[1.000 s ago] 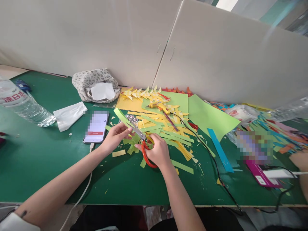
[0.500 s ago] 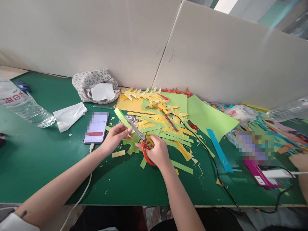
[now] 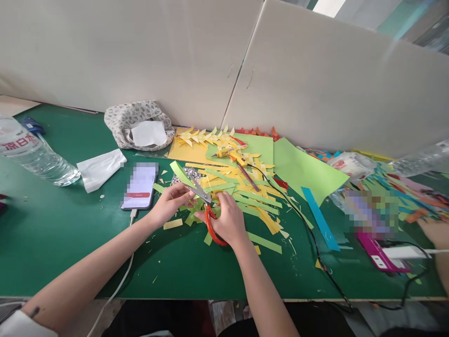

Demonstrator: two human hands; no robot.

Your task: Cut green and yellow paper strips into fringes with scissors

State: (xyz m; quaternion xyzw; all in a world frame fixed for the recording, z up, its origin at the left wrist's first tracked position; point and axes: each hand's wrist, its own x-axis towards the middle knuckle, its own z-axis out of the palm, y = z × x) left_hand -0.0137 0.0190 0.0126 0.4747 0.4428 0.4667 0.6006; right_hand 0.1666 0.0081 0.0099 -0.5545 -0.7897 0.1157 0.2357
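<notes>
My right hand (image 3: 228, 220) grips a pair of scissors (image 3: 214, 229) by its red handles, the blades pointing up and to the left. In my left hand (image 3: 174, 202) a light green paper strip (image 3: 180, 172) is pinched, its free end curling up beyond the fingers. The blades lie across the strip close to my left fingertips; whether they have cut into it I cannot tell. Beneath and behind both hands lies a heap of green and yellow paper strips (image 3: 256, 199). A yellow glue gun (image 3: 229, 154) rests on folded yellow paper pieces.
A phone (image 3: 138, 187) on a white cable lies left of my hands. Farther left are a tissue (image 3: 101, 169) and a water bottle (image 3: 38, 152). A patterned pouch (image 3: 121, 119) stands by the partition. Rightward lie green sheets (image 3: 307, 168), a blue strip (image 3: 320, 220), a black cord and another person's arm (image 3: 437, 243).
The scissors' blades have opened a little wider across the strip. The strip's free end has shifted slightly down and to the right; both hands stay nearly in place.
</notes>
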